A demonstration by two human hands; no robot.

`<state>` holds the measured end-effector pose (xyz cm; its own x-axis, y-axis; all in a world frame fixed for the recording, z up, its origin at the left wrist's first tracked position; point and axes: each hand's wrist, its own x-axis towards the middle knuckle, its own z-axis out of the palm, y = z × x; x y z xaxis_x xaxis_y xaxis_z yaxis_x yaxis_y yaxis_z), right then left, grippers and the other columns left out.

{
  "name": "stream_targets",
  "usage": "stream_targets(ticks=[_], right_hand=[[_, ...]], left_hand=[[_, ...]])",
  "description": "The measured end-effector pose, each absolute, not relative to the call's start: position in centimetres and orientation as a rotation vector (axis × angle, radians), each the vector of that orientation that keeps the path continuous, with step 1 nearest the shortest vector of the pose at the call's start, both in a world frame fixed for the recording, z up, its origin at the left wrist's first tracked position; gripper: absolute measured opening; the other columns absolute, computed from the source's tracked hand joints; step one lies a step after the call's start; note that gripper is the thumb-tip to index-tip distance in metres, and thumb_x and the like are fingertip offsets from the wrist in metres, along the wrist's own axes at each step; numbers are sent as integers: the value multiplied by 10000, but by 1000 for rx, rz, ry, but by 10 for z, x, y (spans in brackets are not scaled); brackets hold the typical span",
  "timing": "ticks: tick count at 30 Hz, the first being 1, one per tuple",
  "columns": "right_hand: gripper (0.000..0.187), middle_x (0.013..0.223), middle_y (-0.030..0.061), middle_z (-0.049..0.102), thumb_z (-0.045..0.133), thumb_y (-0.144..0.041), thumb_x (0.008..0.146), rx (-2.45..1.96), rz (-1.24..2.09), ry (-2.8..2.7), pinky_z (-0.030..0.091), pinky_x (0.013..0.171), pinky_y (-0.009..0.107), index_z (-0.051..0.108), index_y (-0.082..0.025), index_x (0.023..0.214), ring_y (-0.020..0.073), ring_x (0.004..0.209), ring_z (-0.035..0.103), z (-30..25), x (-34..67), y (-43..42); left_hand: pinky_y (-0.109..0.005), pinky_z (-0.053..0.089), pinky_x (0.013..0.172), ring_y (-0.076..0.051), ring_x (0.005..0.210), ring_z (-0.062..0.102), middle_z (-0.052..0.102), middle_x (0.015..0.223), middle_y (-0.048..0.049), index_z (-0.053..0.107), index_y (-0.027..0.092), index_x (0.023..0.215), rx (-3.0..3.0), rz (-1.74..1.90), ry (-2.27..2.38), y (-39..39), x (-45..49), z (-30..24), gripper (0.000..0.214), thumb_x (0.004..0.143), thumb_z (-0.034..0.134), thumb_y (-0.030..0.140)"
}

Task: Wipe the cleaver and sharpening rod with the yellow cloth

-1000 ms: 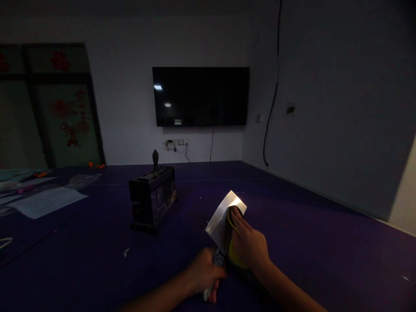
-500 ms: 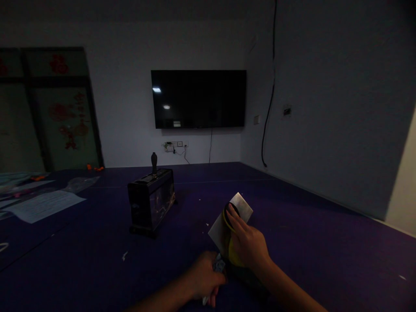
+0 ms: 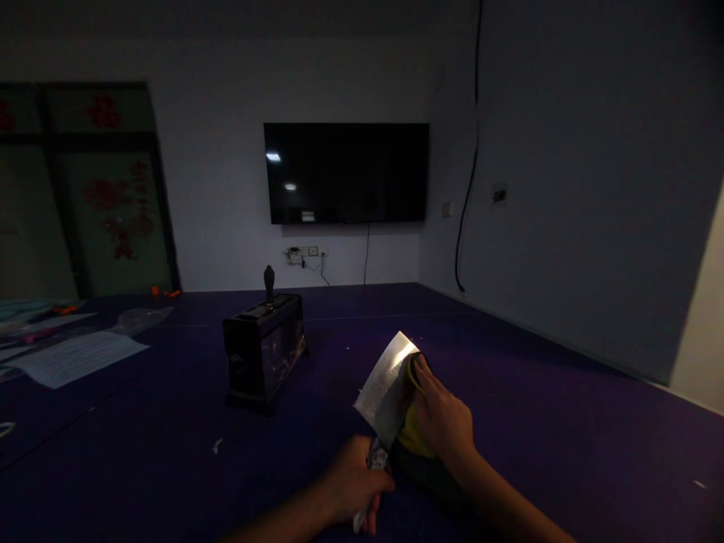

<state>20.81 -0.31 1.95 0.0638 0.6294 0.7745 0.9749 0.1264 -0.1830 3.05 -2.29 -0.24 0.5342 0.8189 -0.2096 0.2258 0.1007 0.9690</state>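
Note:
My left hand (image 3: pixel 354 483) is closed round the handle of a broad, shiny cleaver (image 3: pixel 385 392), whose blade points up and away from me. My right hand (image 3: pixel 444 418) presses a yellow and dark pad (image 3: pixel 415 434), perhaps a sponge or sharpener, against the right side of the blade; its fingers curl over the pad near the blade's top corner. Both hands are low in the middle of the view, over a dark purple table (image 3: pixel 537 407).
A dark rectangular box (image 3: pixel 263 351) with a knob on top stands on the table to the left of the hands. Papers and plastic (image 3: pixel 73 354) lie at the far left. A black television (image 3: pixel 345 173) hangs on the far wall.
The blade has tilted so its flat face catches more light, and my right hand with the pad has slid slightly right along the blade. My left hand keeps its grip.

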Motion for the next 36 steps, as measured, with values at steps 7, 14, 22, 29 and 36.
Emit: stream_targets(ticks=[7,14,22,29,36], right_hand=[[498,1329,79,426,365,-69,769,-1438,-593,-1817,526,612,231,458,-173,1247,170,865,640,25,198,-11],[504,1303,89,459,358,-67,768,-1327,-640,-1809,524,655,239,454,-170,1252,164,840,643,31,199,-18],[474,1291,81,474,368,-107,808,-1502,-585,-1624,534,641,277,433,-187,1271,200,926,622,24,209,-6],[470,1274,70,496,378,-131,824,-1545,-529,-1558,527,698,299,405,-213,1286,203,941,617,18,219,0],[519,1271,59,501,393,-114,803,-1490,-611,-1509,534,690,294,383,-254,1303,204,932,621,28,216,-5]], left_hand=[[-183,350,321,-104,293,432,399,348,75,476,164,675,1601,464,903,-22,32,-2,69,610,496,176],[-162,337,297,-90,281,416,401,373,80,484,157,734,1686,440,984,-29,34,5,149,602,434,110],[-178,331,279,-113,272,427,408,358,91,469,169,770,1569,526,997,-25,32,-2,186,606,448,85],[-184,336,301,-109,276,430,419,365,86,465,166,752,1502,544,989,-24,31,-6,126,630,496,155],[-182,343,314,-114,301,452,404,362,86,457,169,726,1669,409,1019,-22,32,-3,84,646,479,151]])
